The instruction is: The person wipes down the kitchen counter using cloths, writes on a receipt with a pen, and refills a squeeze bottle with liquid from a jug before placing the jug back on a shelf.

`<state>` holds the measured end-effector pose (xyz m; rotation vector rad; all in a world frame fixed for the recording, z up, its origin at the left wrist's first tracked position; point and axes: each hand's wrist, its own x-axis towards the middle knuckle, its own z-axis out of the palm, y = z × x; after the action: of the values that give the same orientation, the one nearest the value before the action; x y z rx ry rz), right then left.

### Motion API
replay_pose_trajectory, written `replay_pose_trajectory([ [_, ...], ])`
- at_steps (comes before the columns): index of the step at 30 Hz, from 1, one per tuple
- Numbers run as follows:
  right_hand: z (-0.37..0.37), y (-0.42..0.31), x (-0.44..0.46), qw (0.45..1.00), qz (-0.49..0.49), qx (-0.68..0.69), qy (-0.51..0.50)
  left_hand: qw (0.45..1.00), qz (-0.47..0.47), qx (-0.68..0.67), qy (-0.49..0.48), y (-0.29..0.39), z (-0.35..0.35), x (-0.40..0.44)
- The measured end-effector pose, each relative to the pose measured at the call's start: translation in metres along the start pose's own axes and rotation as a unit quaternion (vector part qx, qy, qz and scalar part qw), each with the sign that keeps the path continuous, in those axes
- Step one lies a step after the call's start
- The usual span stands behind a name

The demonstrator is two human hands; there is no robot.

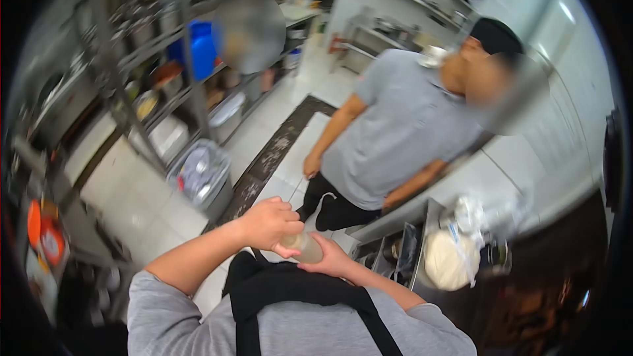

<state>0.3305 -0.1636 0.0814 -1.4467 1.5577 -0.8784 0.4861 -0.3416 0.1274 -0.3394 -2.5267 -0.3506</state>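
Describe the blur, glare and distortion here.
Head view: fisheye curving, dark corners; head view: ceiling lights glare white, upper right; head view: a blurred patch over part of the co-worker; head view: the container between left hand and right hand looks soft.

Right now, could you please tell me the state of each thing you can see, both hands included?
Left hand: closed at the upper end of the container.
Right hand: curled around the container's lower part.
Container: held in both hands, tilted; lid on or off, cannot tell.
Grey bin: uncovered, things inside.
Co-worker: standing, arms lowered.
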Motion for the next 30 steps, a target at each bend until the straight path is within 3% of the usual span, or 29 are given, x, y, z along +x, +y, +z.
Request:
replay_pose_trajectory([
  [5, 0.018, 0.008, 0.086, 0.982, -0.079, -0.132, -0.106, 0.969, -0.227, 0.047, 0.085, 0.002, -0.001, -0.078],
  [8, 0.029, 0.015, 0.148, 0.971, -0.112, -0.162, -0.137, 0.875, -0.464, 0.048, 0.13, -0.011, 0.008, -0.104],
  [9, 0.031, 0.017, 0.169, 0.969, -0.113, -0.161, -0.151, 0.868, -0.476, 0.049, 0.133, -0.022, 0.005, -0.108],
  [11, 0.029, 0.014, 0.213, 0.966, -0.109, -0.159, -0.171, 0.804, -0.573, 0.116, 0.115, -0.053, -0.009, -0.108],
  [12, 0.026, 0.011, 0.237, 0.96, -0.105, -0.164, -0.202, 0.776, -0.621, 0.072, 0.083, -0.072, -0.018, -0.105],
  [13, 0.022, 0.013, 0.259, 0.961, -0.098, -0.162, -0.201, 0.778, -0.62, 0.066, 0.079, -0.098, -0.016, -0.106],
  [15, 0.015, 0.013, 0.3, 0.966, -0.15, -0.12, -0.176, 0.75, -0.567, -0.133, 0.313, -0.151, -0.017, -0.105],
  [17, 0.001, 0.005, 0.341, 0.97, -0.14, -0.107, -0.17, 0.745, -0.57, -0.186, 0.292, -0.192, -0.037, -0.094],
  [20, -0.018, 0.005, 0.393, 0.986, -0.106, -0.041, -0.123, 0.817, -0.425, -0.288, 0.262, -0.256, -0.057, -0.078],
  [24, -0.054, 0.007, 0.48, 0.993, -0.081, 0.058, -0.058, 0.845, -0.434, -0.231, 0.209, -0.334, -0.064, -0.058],
  [30, -0.135, 0.029, 0.594, 0.987, -0.118, -0.03, -0.108, 0.834, -0.479, -0.167, 0.22, -0.455, -0.068, -0.011],
])
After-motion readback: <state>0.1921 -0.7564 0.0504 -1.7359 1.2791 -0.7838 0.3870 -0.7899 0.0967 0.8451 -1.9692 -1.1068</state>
